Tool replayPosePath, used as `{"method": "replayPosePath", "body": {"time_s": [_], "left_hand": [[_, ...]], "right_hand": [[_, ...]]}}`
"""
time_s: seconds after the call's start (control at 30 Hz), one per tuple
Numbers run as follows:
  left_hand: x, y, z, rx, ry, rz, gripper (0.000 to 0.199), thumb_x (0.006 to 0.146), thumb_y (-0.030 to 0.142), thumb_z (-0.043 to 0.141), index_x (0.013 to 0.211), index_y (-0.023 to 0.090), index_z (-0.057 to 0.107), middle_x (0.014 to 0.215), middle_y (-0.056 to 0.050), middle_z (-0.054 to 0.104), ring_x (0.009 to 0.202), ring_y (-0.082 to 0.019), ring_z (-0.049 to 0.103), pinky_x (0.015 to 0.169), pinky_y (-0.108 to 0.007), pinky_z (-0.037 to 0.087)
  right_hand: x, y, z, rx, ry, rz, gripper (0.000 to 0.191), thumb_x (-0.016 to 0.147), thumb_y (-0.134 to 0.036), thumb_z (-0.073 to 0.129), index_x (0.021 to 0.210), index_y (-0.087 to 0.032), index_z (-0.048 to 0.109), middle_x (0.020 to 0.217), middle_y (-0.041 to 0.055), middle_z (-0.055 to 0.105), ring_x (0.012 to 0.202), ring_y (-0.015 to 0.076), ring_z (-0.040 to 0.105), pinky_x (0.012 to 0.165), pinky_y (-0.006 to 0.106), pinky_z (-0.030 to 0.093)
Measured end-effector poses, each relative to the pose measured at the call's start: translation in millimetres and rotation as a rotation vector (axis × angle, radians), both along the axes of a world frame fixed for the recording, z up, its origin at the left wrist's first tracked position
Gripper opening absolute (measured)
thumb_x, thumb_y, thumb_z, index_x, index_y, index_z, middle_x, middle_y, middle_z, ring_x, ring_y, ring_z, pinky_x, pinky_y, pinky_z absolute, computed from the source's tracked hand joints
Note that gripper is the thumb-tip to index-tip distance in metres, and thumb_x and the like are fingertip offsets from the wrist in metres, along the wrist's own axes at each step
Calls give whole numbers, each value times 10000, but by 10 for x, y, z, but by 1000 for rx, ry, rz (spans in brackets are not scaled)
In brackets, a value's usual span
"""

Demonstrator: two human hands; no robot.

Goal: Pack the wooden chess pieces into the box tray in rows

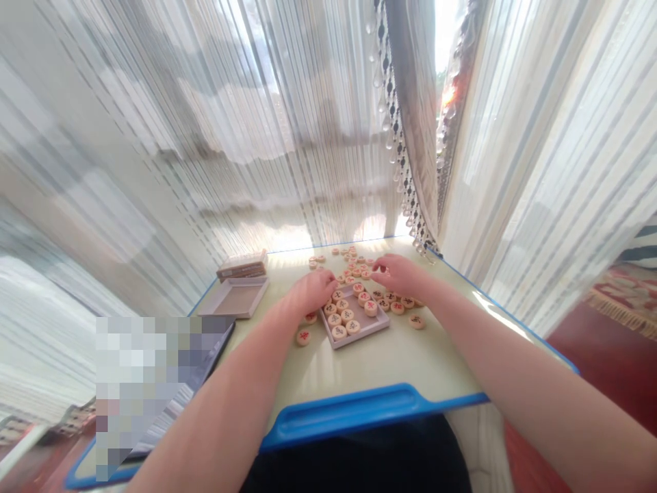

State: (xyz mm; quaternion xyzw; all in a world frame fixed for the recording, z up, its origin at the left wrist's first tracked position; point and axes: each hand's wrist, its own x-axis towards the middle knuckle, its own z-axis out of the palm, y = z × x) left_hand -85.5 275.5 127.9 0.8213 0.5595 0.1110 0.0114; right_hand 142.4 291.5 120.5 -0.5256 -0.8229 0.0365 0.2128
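Note:
A shallow pinkish tray (362,337) lies on the table with round Chinese chess pieces in it. Black-marked pieces (335,320) fill rows on its left side, and red-marked pieces (364,298) line its right side. At the tray's far left corner is my left hand (317,290), its fingers curled together; whatever they hold, if anything, is hidden. My right hand (396,274) hovers over loose chess pieces (355,271) beyond the tray, thumb and forefinger apart, with no piece visible between them. More loose pieces (393,301) lie right of the tray, and a red-marked one (304,337) lies left.
A second shallow tray (241,311) stands at the left, with a flat brown box (242,263) behind it. A dark-edged item, partly pixelated, lies at the near left. The table has a blue rim (354,407); string curtains (277,137) hang behind it.

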Motion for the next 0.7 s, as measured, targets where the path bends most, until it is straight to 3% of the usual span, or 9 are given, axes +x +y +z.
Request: {"method": "replayPosePath", "body": {"time_s": [0.1, 0.17, 0.3, 0.4, 0.47, 0.57, 0.7], "left_hand": [[-2, 3, -4, 4, -13, -9, 324, 832, 367, 330, 953, 205, 582, 992, -45, 619, 893, -175, 567, 785, -274, 440], [2, 1, 2, 6, -16, -9, 335, 846, 367, 305, 931, 198, 582, 977, -50, 621, 883, -173, 570, 786, -276, 439], [3, -1, 14, 15, -22, 4, 392, 870, 387, 233, 826, 191, 570, 895, -52, 625, 827, -167, 573, 755, -276, 442], [-3, 8, 8, 28, -33, 9, 405, 871, 391, 216, 777, 195, 557, 855, -48, 622, 794, -168, 569, 736, -285, 444], [-8, 18, 0, 40, -38, 15, 400, 871, 380, 215, 773, 196, 556, 846, -48, 618, 798, -166, 566, 751, -287, 441], [-18, 35, -11, 65, -34, 47, 388, 872, 359, 218, 771, 194, 554, 845, -52, 612, 816, -166, 564, 777, -287, 438], [-48, 43, -9, 132, -32, 133, 395, 879, 343, 205, 786, 184, 554, 925, -86, 608, 890, -190, 562, 823, -318, 432]], "right_hand": [[25, 102, -118, 23, -10, -43, 455, 801, -438, 447, 1181, -200, 522, 1244, 90, 483, 1140, 244, 407, 954, 357, 300], [34, 135, -155, -43, -45, -7, 493, 832, -444, 396, 1259, -207, 458, 1341, 76, 402, 1222, 250, 326, 1010, 376, 242], [29, 134, -138, -143, -83, 97, 425, 875, -388, 319, 1180, -192, 540, 1261, 70, 502, 1168, 220, 417, 994, 337, 287], [20, 116, -101, -123, -50, 57, 390, 866, -351, 340, 1093, -169, 598, 1173, 89, 566, 1080, 219, 496, 944, 329, 348], [17, 106, -92, -85, 1, 37, 395, 862, -334, 354, 1150, -166, 564, 1231, 86, 525, 1125, 209, 465, 974, 321, 322], [10, 90, -97, -89, 13, 112, 415, 860, -339, 373, 1232, -204, 499, 1317, 44, 450, 1214, 193, 376, 1029, 316, 254], [-5, 76, -91, -133, -37, 134, 366, 843, -363, 410, 1139, -222, 572, 1223, 46, 539, 1141, 207, 453, 981, 335, 318]]}}
